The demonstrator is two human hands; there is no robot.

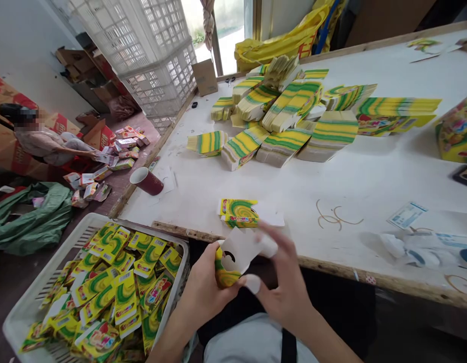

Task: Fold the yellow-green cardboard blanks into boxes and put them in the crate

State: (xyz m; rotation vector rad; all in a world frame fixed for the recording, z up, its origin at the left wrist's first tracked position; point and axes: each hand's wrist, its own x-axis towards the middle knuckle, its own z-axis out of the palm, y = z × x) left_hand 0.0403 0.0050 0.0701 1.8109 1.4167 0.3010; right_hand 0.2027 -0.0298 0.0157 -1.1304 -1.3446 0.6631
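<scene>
My left hand [206, 277] is closed around a small yellow and green crayon box [226, 275], whose white inner flap stands up with a dark round cutout. Beside that flap is my right hand [282, 275], its fingers spread and partly blurred, with white covers on the thumb and a fingertip. Whether the right hand touches the box I cannot tell. Just beyond, on the table [263, 184], lies another yellow and green box [239, 212] with its white flap extended to the right.
A white basket [105, 217] full of yellow and green boxes stands at lower left. Bundles of flat cartons [293, 106] cover the back of the table. A red paper cup [148, 181] lies near its left edge. At far left, a person [48, 136] sits beside scattered boxes.
</scene>
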